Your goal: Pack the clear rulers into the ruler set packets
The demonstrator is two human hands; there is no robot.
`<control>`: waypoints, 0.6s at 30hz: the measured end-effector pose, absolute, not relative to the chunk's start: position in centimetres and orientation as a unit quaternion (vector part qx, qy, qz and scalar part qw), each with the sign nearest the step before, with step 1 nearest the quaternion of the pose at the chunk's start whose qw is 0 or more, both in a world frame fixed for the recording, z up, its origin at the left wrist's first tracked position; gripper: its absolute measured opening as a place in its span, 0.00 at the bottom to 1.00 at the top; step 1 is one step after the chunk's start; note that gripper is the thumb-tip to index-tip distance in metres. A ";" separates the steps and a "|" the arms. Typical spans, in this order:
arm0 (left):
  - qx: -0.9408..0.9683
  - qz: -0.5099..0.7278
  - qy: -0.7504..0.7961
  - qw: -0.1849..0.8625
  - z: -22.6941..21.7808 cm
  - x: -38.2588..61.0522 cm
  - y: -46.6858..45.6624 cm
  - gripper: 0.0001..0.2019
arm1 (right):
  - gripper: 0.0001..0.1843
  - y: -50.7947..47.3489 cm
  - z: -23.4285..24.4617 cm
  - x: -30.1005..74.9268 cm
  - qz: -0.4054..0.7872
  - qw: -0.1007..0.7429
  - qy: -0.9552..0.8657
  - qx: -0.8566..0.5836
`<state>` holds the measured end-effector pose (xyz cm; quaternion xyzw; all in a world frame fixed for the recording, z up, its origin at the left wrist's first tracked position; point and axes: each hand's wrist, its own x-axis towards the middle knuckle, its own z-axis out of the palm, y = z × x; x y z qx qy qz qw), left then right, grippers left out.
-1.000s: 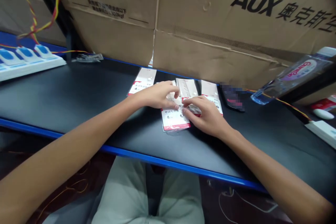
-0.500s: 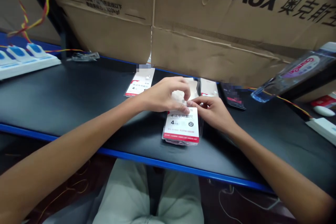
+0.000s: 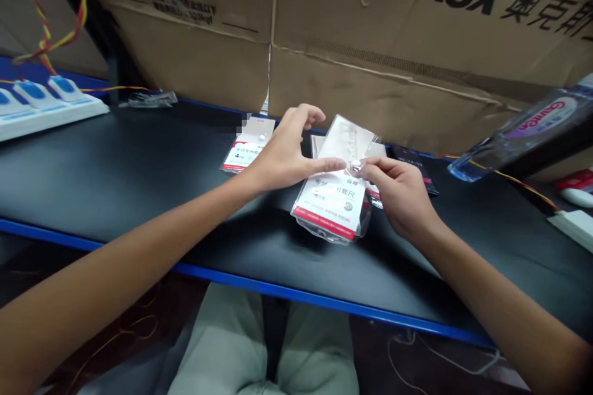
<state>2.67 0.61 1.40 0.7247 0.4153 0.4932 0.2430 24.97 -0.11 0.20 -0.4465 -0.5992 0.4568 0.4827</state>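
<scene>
Lifted off the tabletop since half a second ago, the clear pack with its white-and-red card now hangs tilted between both hands. Its clear top flap stands up behind the fingers and its red-striped lower end is nearest the camera. It is no longer lying flat, so as I read it the pack is free to be turned or opened at the top.

Nearest of all are the person's pale trousers, under the blue front edge of the black table. Above that edge, the left hand lays its forefinger straight across the pack's upper front while its thumb and other fingers curl loosely apart above. Whether anything grips from underneath I cannot tell. The right hand is narrow, pinching the pack's right side just by the small white snap.

Behind the left hand a second pack lies flat on the table, and more packs show just behind the held one. A dark flat item sits beside them, past the right hand. Further left are a white power strip and a crumpled clear wrapper, and on the right a tilted clear bottle. Large cardboard boxes close off the back
</scene>
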 end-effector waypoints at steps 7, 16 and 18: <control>0.599 0.400 0.398 0.568 1.6 2.6 0.5 0.12 | 0.03 0.7 0.5 25.4 0.372 0.509 -0.633 -0.450; 0.618 0.398 0.616 0.284 1.5 -0.2 2.8 0.13 | 0.02 4.4 0.9 28.7 0.329 0.594 -0.542 -0.495; 0.657 0.332 0.652 0.180 1.4 -0.7 3.0 0.19 | 0.03 4.9 0.6 29.1 0.324 0.583 -0.548 -0.505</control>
